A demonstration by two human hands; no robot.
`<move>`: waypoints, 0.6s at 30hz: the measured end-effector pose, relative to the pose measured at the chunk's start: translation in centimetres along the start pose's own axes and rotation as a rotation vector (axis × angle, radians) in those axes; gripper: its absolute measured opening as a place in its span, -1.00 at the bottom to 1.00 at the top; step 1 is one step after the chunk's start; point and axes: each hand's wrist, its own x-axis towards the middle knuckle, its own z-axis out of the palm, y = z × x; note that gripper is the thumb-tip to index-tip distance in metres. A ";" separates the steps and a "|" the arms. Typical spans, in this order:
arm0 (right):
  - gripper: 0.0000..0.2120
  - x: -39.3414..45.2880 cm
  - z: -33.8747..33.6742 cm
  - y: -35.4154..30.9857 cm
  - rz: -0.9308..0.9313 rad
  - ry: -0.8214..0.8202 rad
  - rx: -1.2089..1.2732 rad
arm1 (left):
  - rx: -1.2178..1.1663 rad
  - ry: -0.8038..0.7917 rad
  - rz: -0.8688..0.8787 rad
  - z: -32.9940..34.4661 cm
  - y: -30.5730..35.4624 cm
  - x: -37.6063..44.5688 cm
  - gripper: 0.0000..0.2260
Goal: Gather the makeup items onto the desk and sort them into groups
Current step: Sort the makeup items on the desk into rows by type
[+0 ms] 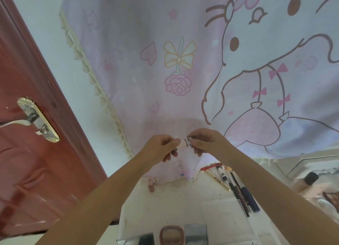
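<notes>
Both hands are raised in front of the pink cartoon cloth. My left hand (pixel 162 146) and my right hand (pixel 203 143) each pinch one end of a small pale makeup tube (pixel 184 143) with a dark printed band, held level between them. On the white desk (pixel 174 204) below, several pencils and pens (pixel 236 188) lie side by side at the right. A pink compact (pixel 170 235) and dark rectangular cases (pixel 196 234) sit at the near edge. A small pink item (pixel 151 185) lies at the desk's back edge.
A red door (pixel 27 153) with a gold handle (pixel 36 119) stands at the left. The cloth (pixel 183 61) hangs over the wall behind the desk. A foundation bottle with a dark cap (pixel 308 182) and a mirror (pixel 321 164) are at the right.
</notes>
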 end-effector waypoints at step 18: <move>-0.64 1.9 6.3 13.2 0.276 -0.149 -0.573 | 0.122 -0.014 -0.293 -0.9 -16.3 -1.0 -0.82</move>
